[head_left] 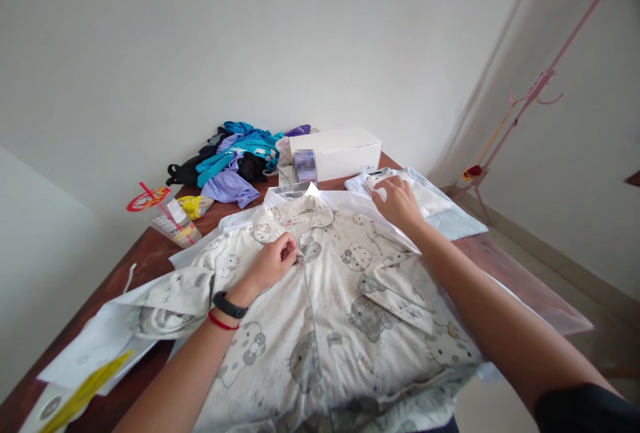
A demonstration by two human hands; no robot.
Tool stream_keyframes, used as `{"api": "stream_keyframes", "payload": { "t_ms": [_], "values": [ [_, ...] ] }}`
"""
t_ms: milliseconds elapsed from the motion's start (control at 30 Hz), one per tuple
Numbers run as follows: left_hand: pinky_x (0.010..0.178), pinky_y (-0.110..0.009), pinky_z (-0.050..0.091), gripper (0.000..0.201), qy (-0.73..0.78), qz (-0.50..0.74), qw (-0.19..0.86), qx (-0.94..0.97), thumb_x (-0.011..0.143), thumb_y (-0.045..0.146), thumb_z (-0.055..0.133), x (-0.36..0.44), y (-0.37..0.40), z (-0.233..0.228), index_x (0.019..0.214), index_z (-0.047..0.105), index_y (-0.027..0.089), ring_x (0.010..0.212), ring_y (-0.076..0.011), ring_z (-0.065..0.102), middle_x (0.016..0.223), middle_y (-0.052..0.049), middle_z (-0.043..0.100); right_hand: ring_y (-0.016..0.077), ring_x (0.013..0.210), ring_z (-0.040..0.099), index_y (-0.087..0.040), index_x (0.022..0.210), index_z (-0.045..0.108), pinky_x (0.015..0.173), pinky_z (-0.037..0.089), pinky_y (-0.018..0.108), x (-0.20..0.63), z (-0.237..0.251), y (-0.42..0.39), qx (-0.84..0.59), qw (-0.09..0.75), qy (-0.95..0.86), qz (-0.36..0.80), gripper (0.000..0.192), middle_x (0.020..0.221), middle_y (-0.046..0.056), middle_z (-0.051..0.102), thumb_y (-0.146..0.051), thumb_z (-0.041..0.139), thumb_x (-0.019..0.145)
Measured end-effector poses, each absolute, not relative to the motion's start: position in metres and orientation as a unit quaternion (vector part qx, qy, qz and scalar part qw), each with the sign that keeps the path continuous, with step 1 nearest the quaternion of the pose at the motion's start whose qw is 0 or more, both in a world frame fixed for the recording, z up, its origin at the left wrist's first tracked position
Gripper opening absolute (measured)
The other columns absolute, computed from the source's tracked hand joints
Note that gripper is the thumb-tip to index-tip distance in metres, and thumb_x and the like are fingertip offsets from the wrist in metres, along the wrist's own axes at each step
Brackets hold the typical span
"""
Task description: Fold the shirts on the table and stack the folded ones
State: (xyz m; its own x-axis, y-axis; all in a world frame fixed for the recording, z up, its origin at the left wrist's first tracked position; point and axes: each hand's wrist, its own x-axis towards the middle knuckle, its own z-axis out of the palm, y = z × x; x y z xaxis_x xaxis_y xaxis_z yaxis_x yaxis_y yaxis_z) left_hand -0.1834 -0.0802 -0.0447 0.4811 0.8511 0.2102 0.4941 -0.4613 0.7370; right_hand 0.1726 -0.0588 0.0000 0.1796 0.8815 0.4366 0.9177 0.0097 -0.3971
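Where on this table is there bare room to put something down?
Bare table shows between the plastic cup and the printed shirt, and along the right edge past the folded shirt. The far end is crowded with the clothes pile and white box.

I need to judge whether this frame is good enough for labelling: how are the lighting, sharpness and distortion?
Head view: soft, even daylight, with no hard shadows or glare; the left hand pinching the printed pyjama top and the right hand at the top's shoulder, beside the folded white shirt, are sharp; wide-angle bending tilts the walls; a label on the white box is deliberately pixelated.
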Motion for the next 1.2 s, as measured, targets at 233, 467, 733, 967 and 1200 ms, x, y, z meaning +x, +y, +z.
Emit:
{"api": "stream_keyframes", "payload": {
  "t_ms": [233,467,733,967,1200],
  "values": [
    [0.067,-0.027,0.046,0.008,0.419,0.29,0.293,0.809,0.096,0.029,0.055,-0.184,-0.081,-0.044,0.091,0.055,0.022,0.07,-0.0175,0.064,0.076,0.001,0.064,0.0436,0.147,0.035,-0.015,0.146,0.05,0.113,0.03,0.066,0.21,-0.036,-0.033,-0.813,0.109,-0.57,0.036,0.066,0.159,0.025,0.038,-0.049,0.063,0.091],
    [0.065,-0.027,0.044,0.008,0.425,0.286,0.286,0.81,0.096,0.028,0.056,-0.185,-0.081,-0.045,0.091,0.055,0.022,0.068,-0.0166,0.061,0.075,0.001,0.064,0.0398,0.131,0.054,-0.012,0.134,0.06,0.105,0.041,0.059,0.216,-0.036,-0.028,-0.813,0.12,-0.57,0.003,0.047,0.138,0.024,0.06,-0.029,0.052,0.091],
    [0.065,-0.027,0.045,0.006,0.426,0.288,0.292,0.806,0.095,0.027,0.057,-0.185,-0.082,-0.045,0.09,0.056,0.022,0.068,-0.017,0.062,0.078,0.0,0.066,0.0336,0.1,0.067,-0.012,0.107,0.076,0.08,0.045,0.036,0.245,-0.021,-0.028,-0.832,0.231,-0.505,0.005,0.035,0.107,0.022,0.074,-0.023,0.048,0.089],
    [0.063,-0.026,0.043,0.007,0.418,0.293,0.279,0.813,0.095,0.024,0.055,-0.184,-0.083,-0.046,0.089,0.055,0.023,0.066,-0.0155,0.059,0.074,0.002,0.063,0.0256,0.081,0.061,-0.009,0.104,0.075,0.075,0.041,0.033,0.246,0.003,-0.039,-0.798,0.378,-0.463,-0.078,0.04,0.082,0.014,0.07,-0.025,0.041,0.091],
    [0.066,-0.028,0.047,0.031,0.379,0.344,0.389,0.766,0.099,0.051,0.058,-0.183,-0.087,-0.044,0.105,0.065,0.021,0.074,-0.0184,0.064,0.086,-0.004,0.071,0.0289,0.089,0.066,-0.012,0.13,0.068,0.079,0.053,0.035,0.172,0.021,-0.078,-0.619,0.54,-0.567,-0.059,0.051,0.092,0.011,0.072,-0.044,0.045,0.097]
  ]
}}
